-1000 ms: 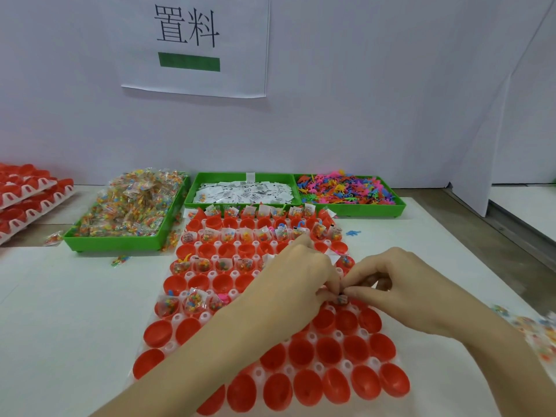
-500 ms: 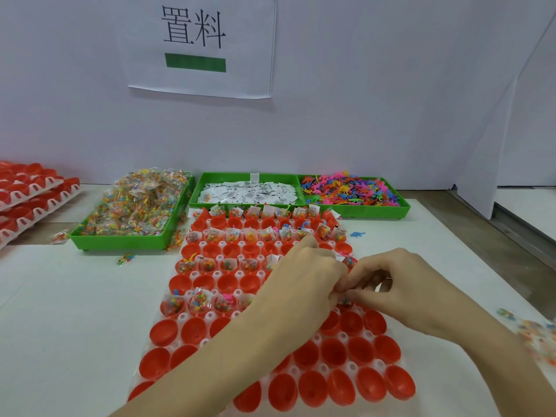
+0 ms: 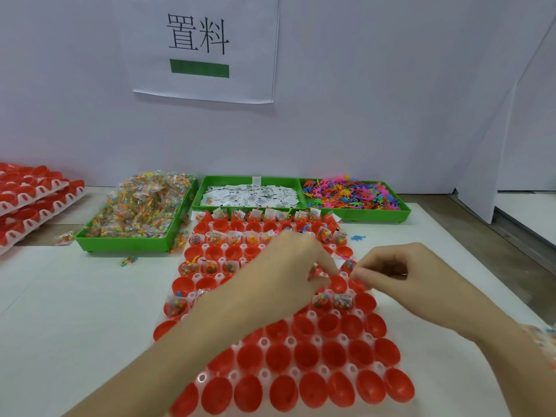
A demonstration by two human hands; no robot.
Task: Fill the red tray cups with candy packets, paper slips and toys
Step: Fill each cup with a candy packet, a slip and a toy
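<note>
Both hands are hovering over the middle of the red tray [image 3: 301, 356], close together but not touching. The left hand [image 3: 288, 266] is reaching in from the lower left with its fingers curled down toward the cups; something small seems to be tucked under its fingertips [image 3: 329, 267], but the hand is hiding it and I cannot tell whether it is gripping anything. The right hand [image 3: 391, 266] is coming in from the right with thumb and forefinger drawn together, and I cannot tell if a packet is pinched there either.

Just below the two sets of fingertips, two candy packets [image 3: 334, 300] are sitting side by side in neighbouring cups, apart from both hands. An unfilled cup [image 3: 337, 283] is lying directly between the hands. The rows nearest the person are standing bare red, while the far rows are carrying packets and white paper slips [image 3: 270, 213].

Beyond the tray, three green bins are lining the back of the white table [image 3: 75, 311]: the candy bin [image 3: 135, 206] on the left, the slip bin [image 3: 249, 194] in the middle, the toy bin [image 3: 352, 195] on the right. A blue toy [image 3: 358, 237] is lying loose beside the tray. Stacked red trays [image 3: 27, 194] are sitting at the far left, and a paper sign [image 3: 204, 46] is hanging on the wall.
</note>
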